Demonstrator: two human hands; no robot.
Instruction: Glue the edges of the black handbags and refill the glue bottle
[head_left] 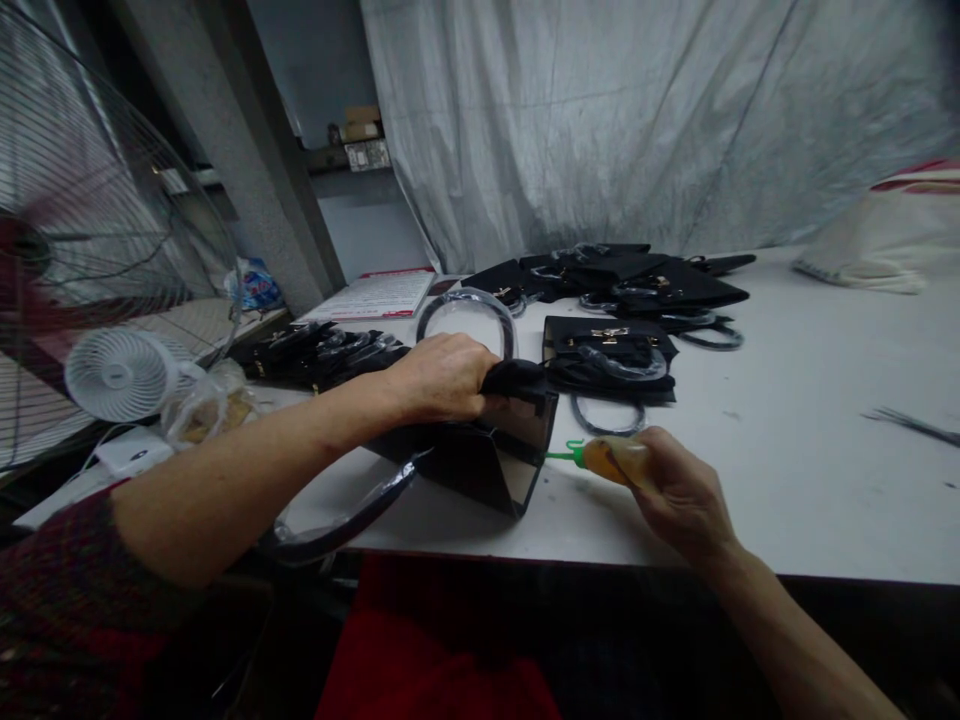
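My left hand (454, 378) is closed on the upper edge of a black handbag (457, 465) that lies near the table's front edge, its open end facing right. Plastic-wrapped handles (352, 515) stick out from the bag on the near and far sides. In my right hand (686, 490) is a squeezed glue bottle (616, 460) with amber contents and a thin green nozzle. The nozzle's tip points left and is at the edge of the bag's opening; whether it touches cannot be made out. Just beyond lies another black handbag (611, 355) with a gold clasp.
Several black handbags (645, 280) are heaped at the back of the white table (810, 430), with more (315, 355) at the left. A small white fan (124, 375), a large caged fan (90, 230), a printed sheet (367, 297), a pale sack (892, 235) and dark thin strips (911, 425) surround the work.
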